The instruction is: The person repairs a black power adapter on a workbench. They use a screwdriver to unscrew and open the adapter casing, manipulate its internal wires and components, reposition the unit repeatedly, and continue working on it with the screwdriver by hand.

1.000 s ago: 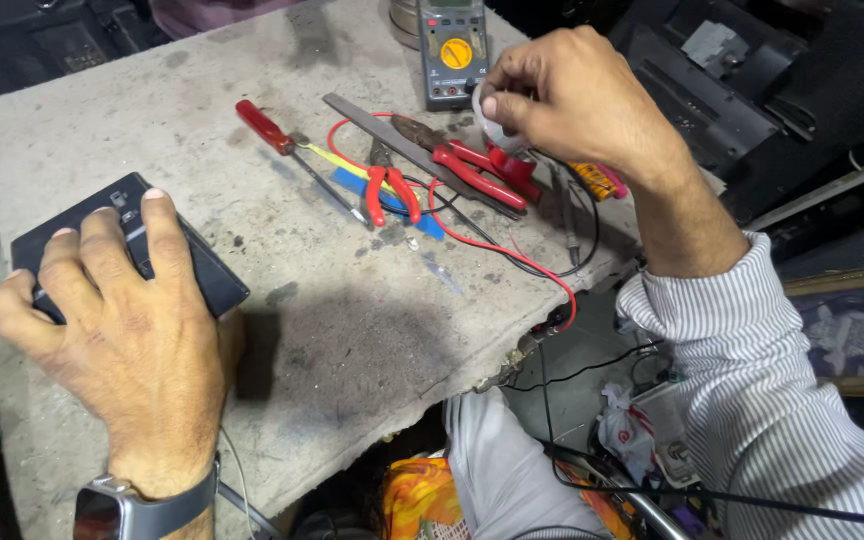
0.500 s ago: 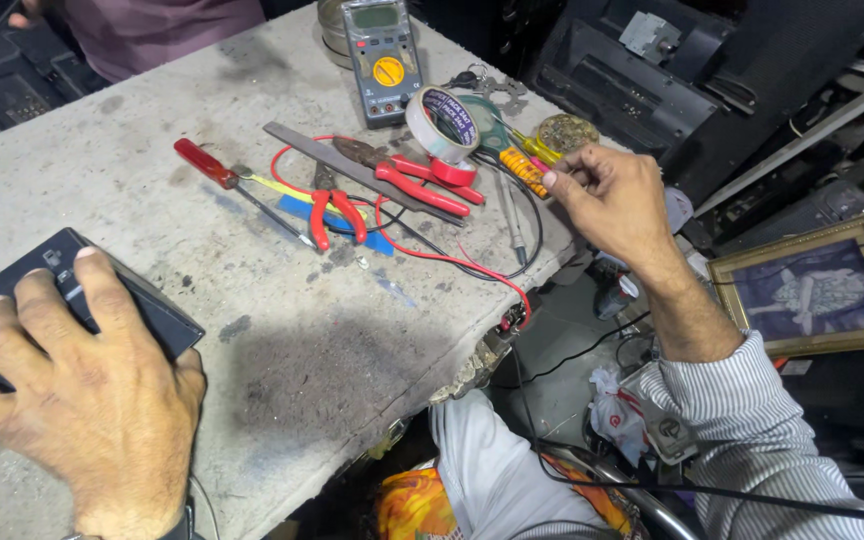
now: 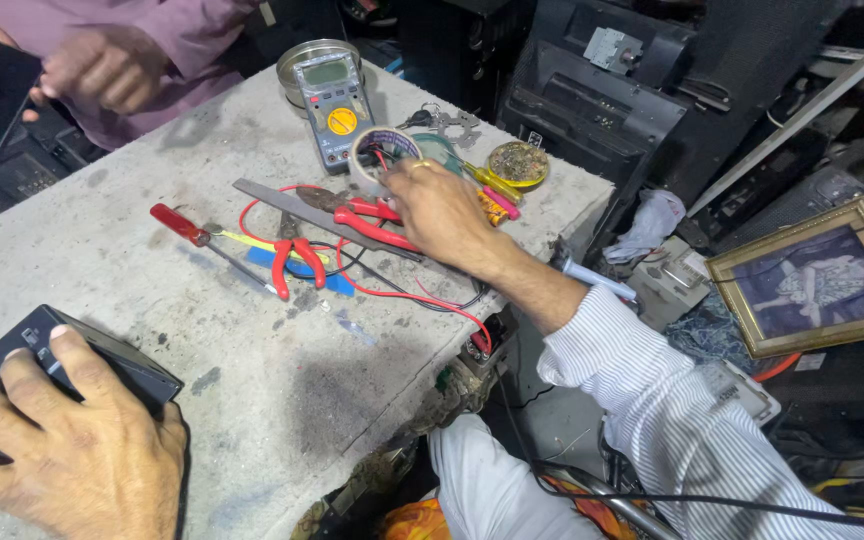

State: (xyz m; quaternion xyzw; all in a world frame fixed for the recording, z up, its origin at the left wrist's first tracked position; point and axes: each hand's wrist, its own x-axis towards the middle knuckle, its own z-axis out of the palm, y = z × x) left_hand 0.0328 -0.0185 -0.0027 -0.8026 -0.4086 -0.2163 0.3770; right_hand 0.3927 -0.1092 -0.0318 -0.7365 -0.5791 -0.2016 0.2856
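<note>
**Layout on the worktop**

On the grey concrete worktop (image 3: 252, 400), the flat black box (image 3: 52, 360) lies near left under the left hand (image 3: 82, 460). The grey multimeter (image 3: 332, 110) stands far behind, red-handled pliers (image 3: 377, 222) before it, under the right hand (image 3: 442, 215).

bright, even light from above, soft shadows, sharp centre, slight wide-angle stretch at edges.

A black flat device (image 3: 62, 365) is pressed onto the grey workbench (image 3: 152, 160) under the left hand (image 3: 72, 455). The right hand (image 3: 442, 215) is laid over red-handled pliers (image 3: 377, 225), fingertips at a tape roll (image 3: 380, 155). A multimeter (image 3: 334, 105) and red screwdriver (image 3: 187, 230) are seen nearby.
</note>
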